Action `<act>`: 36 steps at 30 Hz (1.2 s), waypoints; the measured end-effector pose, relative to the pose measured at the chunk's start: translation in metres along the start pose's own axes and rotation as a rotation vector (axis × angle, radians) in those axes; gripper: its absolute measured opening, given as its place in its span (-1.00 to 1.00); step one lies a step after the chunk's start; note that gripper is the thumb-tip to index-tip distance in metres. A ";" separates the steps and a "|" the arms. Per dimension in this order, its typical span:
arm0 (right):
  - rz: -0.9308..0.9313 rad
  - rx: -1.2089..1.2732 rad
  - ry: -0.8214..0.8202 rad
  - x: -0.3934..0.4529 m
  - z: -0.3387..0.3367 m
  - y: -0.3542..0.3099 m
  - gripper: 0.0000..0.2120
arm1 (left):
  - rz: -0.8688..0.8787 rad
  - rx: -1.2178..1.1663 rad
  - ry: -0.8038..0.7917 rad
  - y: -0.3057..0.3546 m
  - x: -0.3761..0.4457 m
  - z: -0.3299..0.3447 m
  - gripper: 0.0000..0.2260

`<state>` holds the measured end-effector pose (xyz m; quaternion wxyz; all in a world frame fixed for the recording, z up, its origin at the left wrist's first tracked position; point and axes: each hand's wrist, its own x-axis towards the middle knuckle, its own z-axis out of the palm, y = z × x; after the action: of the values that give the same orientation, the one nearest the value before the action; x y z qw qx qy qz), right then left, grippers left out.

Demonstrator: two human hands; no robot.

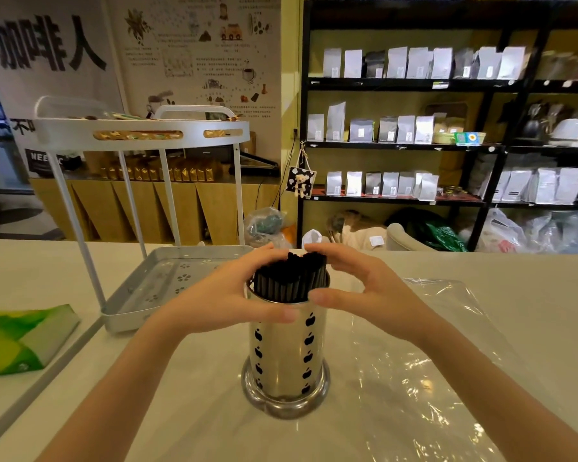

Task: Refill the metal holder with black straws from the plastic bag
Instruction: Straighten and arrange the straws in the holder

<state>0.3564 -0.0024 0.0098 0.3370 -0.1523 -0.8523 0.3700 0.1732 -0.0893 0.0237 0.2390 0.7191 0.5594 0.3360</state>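
Note:
A shiny metal holder (286,355) with black apple-shaped cut-outs stands upright on the white counter in front of me. A thick bunch of black straws (292,280) fills it, leaning right and sticking out above the rim. My left hand (227,295) cups the bunch from the left, thumb across the holder's rim. My right hand (364,288) cups it from the right, fingers curled over the straw tops. The clear plastic bag (424,371) lies flat and crumpled under and to the right of the holder.
A white two-tier metal rack (137,135) stands at the left, its lower tray (167,278) just behind my left hand. A green-and-white packet (17,338) lies at the left edge. Black shelves with pouches (414,128) stand beyond the counter.

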 end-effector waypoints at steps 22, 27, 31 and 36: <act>-0.166 -0.159 0.231 0.004 -0.011 -0.009 -0.80 | 0.123 0.053 0.201 0.020 0.005 0.013 -0.70; -0.148 -0.127 0.236 0.007 -0.017 -0.012 -0.79 | 0.117 -0.060 0.184 0.023 0.008 0.013 -0.71; -0.179 -0.138 0.238 0.009 -0.020 -0.016 -0.63 | 0.107 -0.131 0.199 0.025 0.010 0.013 -0.76; -0.275 -0.144 0.318 0.022 -0.039 -0.038 -0.75 | 0.105 -0.152 0.218 0.032 0.016 0.011 -0.77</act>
<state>0.3664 0.0033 0.0676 0.5027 -0.1146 -0.8253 0.2302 0.2042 -0.0815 0.0425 0.2127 0.6864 0.5165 0.4657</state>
